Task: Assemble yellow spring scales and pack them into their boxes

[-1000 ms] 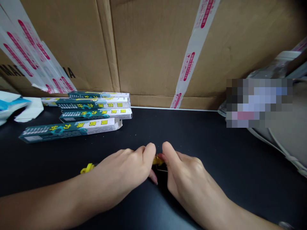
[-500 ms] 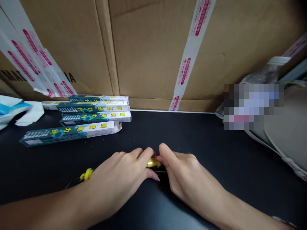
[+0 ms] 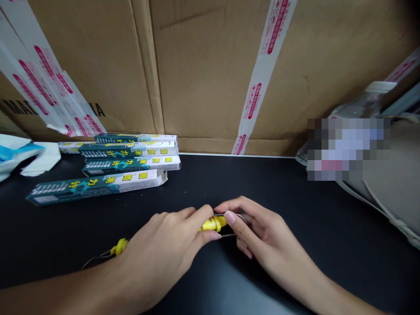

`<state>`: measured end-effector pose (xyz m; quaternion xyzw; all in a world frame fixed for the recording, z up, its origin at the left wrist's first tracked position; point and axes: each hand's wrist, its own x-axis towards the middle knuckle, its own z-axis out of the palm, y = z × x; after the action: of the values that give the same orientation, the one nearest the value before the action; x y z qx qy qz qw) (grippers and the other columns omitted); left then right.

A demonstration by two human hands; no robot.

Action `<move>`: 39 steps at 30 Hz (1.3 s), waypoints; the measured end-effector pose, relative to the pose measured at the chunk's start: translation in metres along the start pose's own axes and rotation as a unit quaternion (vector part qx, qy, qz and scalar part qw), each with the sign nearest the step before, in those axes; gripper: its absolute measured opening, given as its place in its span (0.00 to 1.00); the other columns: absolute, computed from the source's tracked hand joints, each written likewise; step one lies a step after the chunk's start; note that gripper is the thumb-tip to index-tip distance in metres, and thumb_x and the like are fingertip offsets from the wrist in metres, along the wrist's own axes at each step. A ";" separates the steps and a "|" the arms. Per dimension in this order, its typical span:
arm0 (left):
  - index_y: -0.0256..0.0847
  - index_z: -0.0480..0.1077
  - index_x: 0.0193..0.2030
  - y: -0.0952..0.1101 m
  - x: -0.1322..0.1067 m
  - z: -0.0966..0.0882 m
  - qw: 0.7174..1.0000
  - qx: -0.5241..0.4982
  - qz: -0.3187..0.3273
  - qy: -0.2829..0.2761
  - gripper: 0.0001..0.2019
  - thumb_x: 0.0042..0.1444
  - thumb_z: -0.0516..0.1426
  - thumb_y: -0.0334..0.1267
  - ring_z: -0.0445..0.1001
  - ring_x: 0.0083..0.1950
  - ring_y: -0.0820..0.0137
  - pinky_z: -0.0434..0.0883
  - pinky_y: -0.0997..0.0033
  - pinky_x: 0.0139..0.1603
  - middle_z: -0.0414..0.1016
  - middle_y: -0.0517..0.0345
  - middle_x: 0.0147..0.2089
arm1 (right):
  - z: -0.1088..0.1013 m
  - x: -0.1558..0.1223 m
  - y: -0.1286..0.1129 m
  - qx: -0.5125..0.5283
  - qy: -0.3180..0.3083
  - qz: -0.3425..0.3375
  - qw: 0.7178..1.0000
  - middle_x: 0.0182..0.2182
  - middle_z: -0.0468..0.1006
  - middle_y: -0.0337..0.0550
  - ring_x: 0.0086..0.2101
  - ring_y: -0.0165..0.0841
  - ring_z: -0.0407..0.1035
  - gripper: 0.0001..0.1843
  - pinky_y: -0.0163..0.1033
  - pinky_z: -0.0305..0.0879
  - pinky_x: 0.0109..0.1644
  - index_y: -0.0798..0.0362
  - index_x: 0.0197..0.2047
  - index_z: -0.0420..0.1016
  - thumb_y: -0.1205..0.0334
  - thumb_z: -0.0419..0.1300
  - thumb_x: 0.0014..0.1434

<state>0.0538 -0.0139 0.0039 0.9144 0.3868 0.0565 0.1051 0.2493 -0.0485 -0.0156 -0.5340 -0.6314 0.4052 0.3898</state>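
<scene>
My left hand [image 3: 177,240] is wrapped around the middle of a tubular spring scale [image 3: 210,224], hiding most of its barrel. One yellow end shows between my hands; the other yellow end [image 3: 120,246], with a thin wire loop [image 3: 95,259], sticks out left of my wrist. My right hand [image 3: 262,232] is curled at the right end, its thumb and fingers around a bent metal wire [image 3: 242,217]. The thumb tip lies against the wire beside the yellow cap. Another stretch of wire runs below, from the left thumb towards the right fingers.
Several long printed boxes [image 3: 131,151] lie at the back left; the front box [image 3: 98,187] has an open end flap. White and blue packaging [image 3: 19,153] lies at far left. A large carton [image 3: 203,78] backs the black table [image 3: 203,280]. A clear bottle [image 3: 364,105] and beige bag [image 3: 393,170] stand right.
My right hand has opened out from a tight pinch and shifted slightly right, revealing more of the yellow end and the curved wire. My left hand keeps its hold.
</scene>
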 end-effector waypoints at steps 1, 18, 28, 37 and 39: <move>0.46 0.69 0.50 0.000 0.000 0.001 1.000 -0.001 0.000 0.001 0.10 0.71 0.48 0.40 0.80 0.37 0.68 0.71 0.74 0.36 0.78 0.60 0.41 | 0.000 0.001 0.001 0.029 -0.006 0.021 0.999 0.37 0.75 0.40 0.23 0.25 0.65 0.15 0.31 0.64 0.22 0.49 0.50 0.74 0.50 0.55 0.68; 0.45 0.66 0.50 0.001 0.003 0.006 0.990 0.117 0.070 -0.046 0.08 0.71 0.49 0.41 0.79 0.33 0.66 0.68 0.72 0.27 0.75 0.60 0.39 | 0.002 0.004 -0.002 0.106 -0.026 0.076 0.991 0.32 0.84 0.40 0.35 0.34 0.78 0.09 0.35 0.73 0.38 0.49 0.41 0.83 0.57 0.65 0.59; 0.46 0.65 0.49 0.005 0.005 -0.002 0.991 0.107 0.024 -0.073 0.08 0.70 0.49 0.44 0.80 0.33 0.63 0.68 0.71 0.27 0.76 0.60 0.39 | 0.001 0.006 -0.001 0.029 -0.016 0.054 0.998 0.29 0.82 0.38 0.26 0.29 0.71 0.09 0.32 0.66 0.31 0.50 0.39 0.83 0.59 0.61 0.63; 0.46 0.68 0.44 0.001 0.003 0.001 0.988 0.132 0.052 -0.057 0.07 0.69 0.51 0.42 0.80 0.31 0.63 0.65 0.70 0.23 0.76 0.62 0.40 | 0.001 0.003 0.002 -0.056 0.031 -0.033 0.997 0.36 0.80 0.41 0.28 0.28 0.72 0.11 0.32 0.68 0.31 0.50 0.49 0.73 0.57 0.57 0.67; 0.45 0.68 0.44 0.003 0.004 -0.002 0.985 0.152 0.052 -0.064 0.08 0.69 0.51 0.44 0.79 0.29 0.64 0.64 0.71 0.22 0.76 0.62 0.40 | 0.001 0.003 0.003 -0.077 0.024 -0.034 0.996 0.29 0.77 0.37 0.24 0.27 0.69 0.09 0.31 0.64 0.27 0.50 0.43 0.74 0.56 0.55 0.68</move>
<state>0.0581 -0.0128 0.0062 0.9403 0.3354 -0.0557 -0.0136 0.2494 -0.0457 -0.0185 -0.5500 -0.6690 0.3290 0.3765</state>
